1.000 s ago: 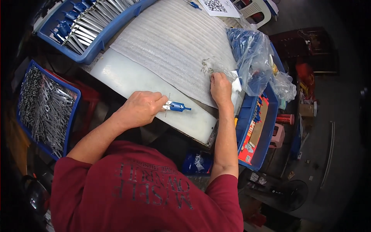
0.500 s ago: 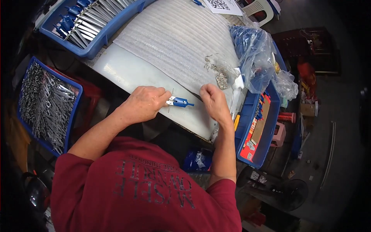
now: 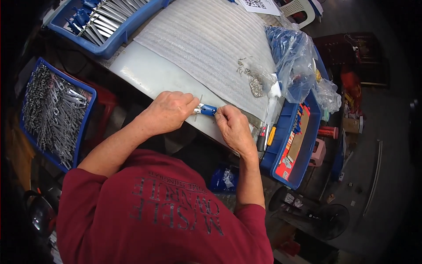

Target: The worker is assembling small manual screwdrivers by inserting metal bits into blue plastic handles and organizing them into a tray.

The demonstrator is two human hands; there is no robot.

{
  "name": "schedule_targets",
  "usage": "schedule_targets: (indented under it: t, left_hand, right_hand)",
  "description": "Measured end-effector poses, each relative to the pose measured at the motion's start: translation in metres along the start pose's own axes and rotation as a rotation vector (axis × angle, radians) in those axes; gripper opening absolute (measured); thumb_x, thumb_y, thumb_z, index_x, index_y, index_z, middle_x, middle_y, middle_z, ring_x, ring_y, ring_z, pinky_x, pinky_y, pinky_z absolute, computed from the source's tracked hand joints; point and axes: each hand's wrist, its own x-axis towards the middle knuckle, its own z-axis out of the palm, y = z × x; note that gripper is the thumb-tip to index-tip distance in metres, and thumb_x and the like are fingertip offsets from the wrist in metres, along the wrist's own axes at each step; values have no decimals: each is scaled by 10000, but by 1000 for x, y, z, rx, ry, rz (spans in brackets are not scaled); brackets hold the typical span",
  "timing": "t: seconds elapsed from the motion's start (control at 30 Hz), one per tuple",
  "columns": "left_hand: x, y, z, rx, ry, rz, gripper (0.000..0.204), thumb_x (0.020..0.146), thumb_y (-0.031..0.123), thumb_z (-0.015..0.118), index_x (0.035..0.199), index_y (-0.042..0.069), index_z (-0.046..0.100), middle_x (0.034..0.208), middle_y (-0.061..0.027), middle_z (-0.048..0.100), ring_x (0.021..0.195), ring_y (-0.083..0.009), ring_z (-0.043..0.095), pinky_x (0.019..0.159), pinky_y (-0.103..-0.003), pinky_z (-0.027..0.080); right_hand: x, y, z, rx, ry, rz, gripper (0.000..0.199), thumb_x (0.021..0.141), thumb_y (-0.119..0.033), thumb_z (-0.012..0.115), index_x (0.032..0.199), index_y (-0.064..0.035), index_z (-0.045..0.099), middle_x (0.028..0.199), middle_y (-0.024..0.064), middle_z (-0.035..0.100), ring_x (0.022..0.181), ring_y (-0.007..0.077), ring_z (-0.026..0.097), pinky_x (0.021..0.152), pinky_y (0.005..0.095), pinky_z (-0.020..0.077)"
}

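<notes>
My left hand (image 3: 170, 111) is closed around a metal piece, most of it hidden in the fist. From its right side sticks out a blue plastic fitting (image 3: 208, 109), joined to a white-and-metal end with a thin crosswise pin (image 3: 200, 102). My right hand (image 3: 233, 127) has its thumb and fingertips pinched over the fitting's narrow right end, which they cover. Whether a small part is also between those fingers, I cannot tell. Both hands are over the near edge of the white worktable (image 3: 145, 72).
A foam sheet (image 3: 198, 48) covers the table's far part, with a bag of small screws (image 3: 256, 87) on it. Screwdrivers (image 3: 271, 135) lie by a blue bin (image 3: 277, 163) at right. Another blue bin (image 3: 107, 49) holds metal rods; a crate (image 3: 83, 127) of metal parts stands left.
My right hand has moved left from over the table to the end of the blue fitting and now pinches it. My left hand has shifted slightly right. The whole view has shifted a little.
</notes>
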Motion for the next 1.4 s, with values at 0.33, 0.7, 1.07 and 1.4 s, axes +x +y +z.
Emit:
schedule_targets:
  t: [0.33, 0.7, 1.07, 1.4]
  left_hand:
    - [-1, 0, 3, 65, -25, -10, 128, 728, 107, 577, 793, 55, 480, 664, -77, 477, 614, -253, 533, 530, -358, 428]
    - [0, 2, 1, 75, -38, -12, 136, 709, 85, 572, 805, 56, 481, 678, -79, 488, 624, -254, 540, 531, -356, 434]
    - [1, 0, -2, 10, -34, -22, 139, 715, 88, 578, 813, 50, 488, 672, -86, 495, 612, -274, 542, 523, -373, 434]
    - [0, 13, -24, -65, -38, 18, 158, 717, 91, 600, 814, 47, 483, 662, -92, 486, 601, -284, 537, 509, -379, 421]
  right_hand:
    - [2, -4, 6, -54, 37, 45, 166, 795, -135, 543, 770, 29, 549, 734, 218, 546, 709, 371, 540, 628, 394, 420]
    - [2, -1, 11, -56, 61, 57, 163, 785, -130, 580, 775, 27, 536, 693, 184, 536, 650, 323, 529, 602, 362, 417]
    - [-2, 14, 14, 32, 228, -91, 198, 824, -183, 596, 909, -5, 578, 692, 81, 523, 626, 150, 479, 592, 263, 401]
    - [-11, 6, 18, 501, 117, 71, 188, 830, -144, 594, 886, 34, 603, 715, 31, 540, 655, 98, 468, 598, 228, 382]
